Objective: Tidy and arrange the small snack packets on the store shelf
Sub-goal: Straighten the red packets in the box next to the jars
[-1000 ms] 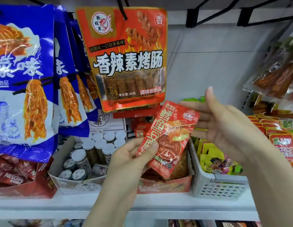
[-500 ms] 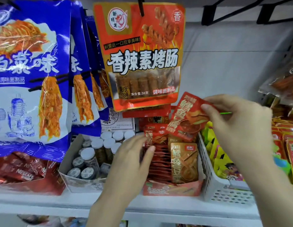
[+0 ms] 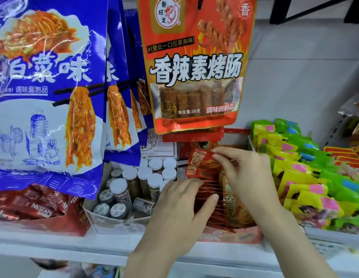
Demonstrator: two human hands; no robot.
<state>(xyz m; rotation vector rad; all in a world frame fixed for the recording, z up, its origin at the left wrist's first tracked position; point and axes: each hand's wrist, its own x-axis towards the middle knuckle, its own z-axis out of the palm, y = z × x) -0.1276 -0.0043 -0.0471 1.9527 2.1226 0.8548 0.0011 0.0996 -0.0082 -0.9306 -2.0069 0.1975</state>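
Observation:
A small red snack packet (image 3: 200, 164) stands at the back of a row of red packets (image 3: 209, 199) inside a red display box (image 3: 230, 236) on the shelf. My right hand (image 3: 247, 177) pinches the packet's top right corner between thumb and fingers. My left hand (image 3: 180, 213) lies over the front left of the row, fingers straight and spread, touching the packet tops. An orange packet (image 3: 235, 203) of the same kind stands at the right side of the box, partly hidden by my right hand.
A carton of small white-capped jars (image 3: 138, 189) sits left of the box, Nescafe sachets (image 3: 40, 207) further left. Yellow and green packets (image 3: 307, 169) fill the bin on the right. Large blue bags (image 3: 48, 87) and an orange bag (image 3: 194, 63) hang above on hooks.
My right hand took the red packet from my left and lowered it into the back of the row. My left hand moved onto the row's front. The camera came closer.

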